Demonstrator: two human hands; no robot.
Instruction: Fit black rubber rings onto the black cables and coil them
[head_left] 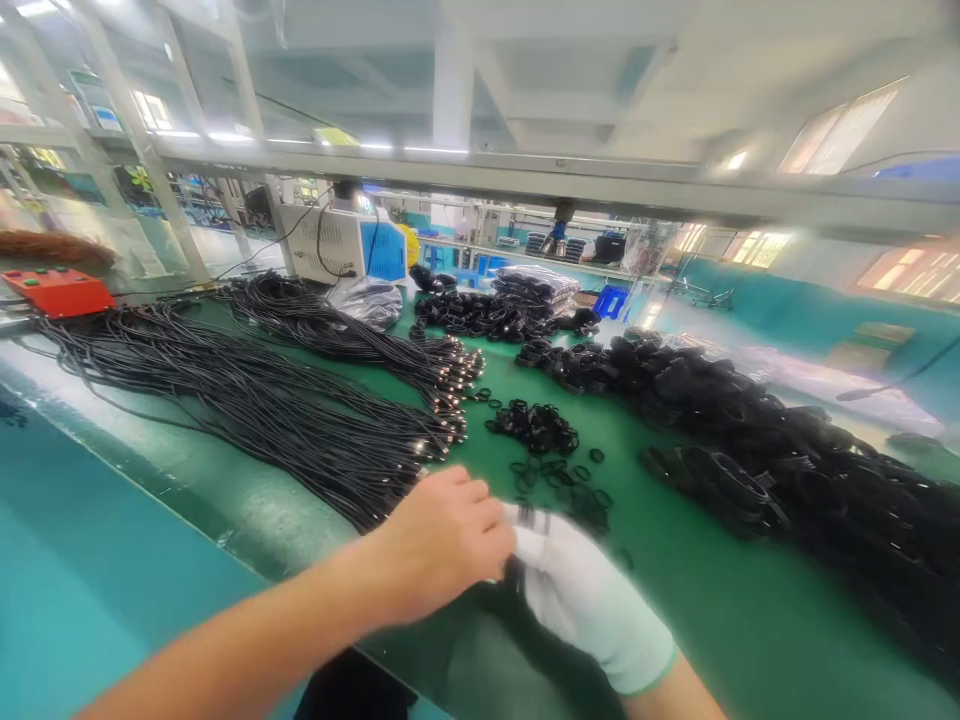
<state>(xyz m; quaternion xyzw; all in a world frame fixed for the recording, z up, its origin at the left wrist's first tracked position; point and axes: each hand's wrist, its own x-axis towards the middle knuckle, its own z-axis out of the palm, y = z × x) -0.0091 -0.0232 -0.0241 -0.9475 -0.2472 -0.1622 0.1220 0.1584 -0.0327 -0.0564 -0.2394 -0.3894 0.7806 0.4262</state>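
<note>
My left hand (448, 540), bare, is curled closed and meets my right hand (581, 590), which wears a white knit glove. Fingers of both hands are pinched together over the green table mat (660, 600). A bit of something dark shows around the fingertips, but what they grip is mostly hidden. Just beyond the left hand lie the metal-tipped ends of a bundle of black cables (262, 400). Ahead of the gloved hand are a small heap of black rings (536, 428) and several loose rings (596, 456).
A long pile of black looped parts (750, 440) runs down the right side. Farther back are a second cable bundle (330, 330), a clear plastic bag (367, 303), a white-and-blue machine (337, 245) and an orange control box (60, 290). A metal shelf beam (510, 180) crosses above.
</note>
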